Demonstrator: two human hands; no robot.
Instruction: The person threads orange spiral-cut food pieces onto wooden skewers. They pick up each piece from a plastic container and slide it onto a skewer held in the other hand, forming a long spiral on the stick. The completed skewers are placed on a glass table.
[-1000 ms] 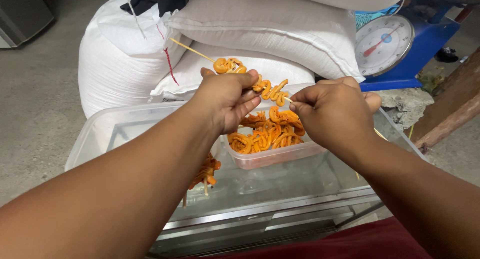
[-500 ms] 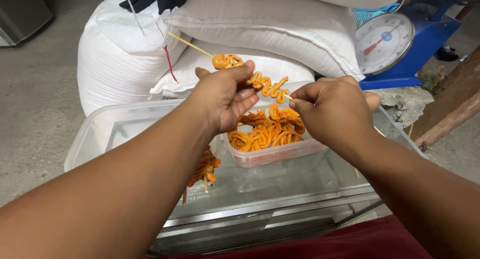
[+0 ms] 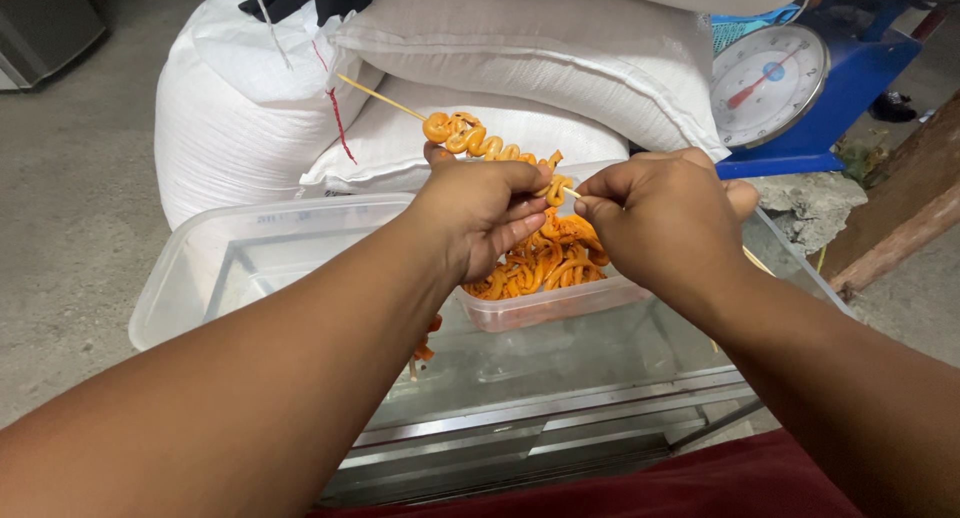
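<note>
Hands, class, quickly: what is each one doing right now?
Left hand: fingers closed on the orange curled pieces threaded on the skewer.
Right hand: fingers pinched shut on the skewer's near end.

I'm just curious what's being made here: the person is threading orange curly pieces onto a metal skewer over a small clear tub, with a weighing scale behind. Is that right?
Not quite. The head view shows the skewer is a thin wooden stick, not metal. The rest holds: left hand and right hand thread orange curly pieces over the small clear tub, with the weighing scale behind.
</note>
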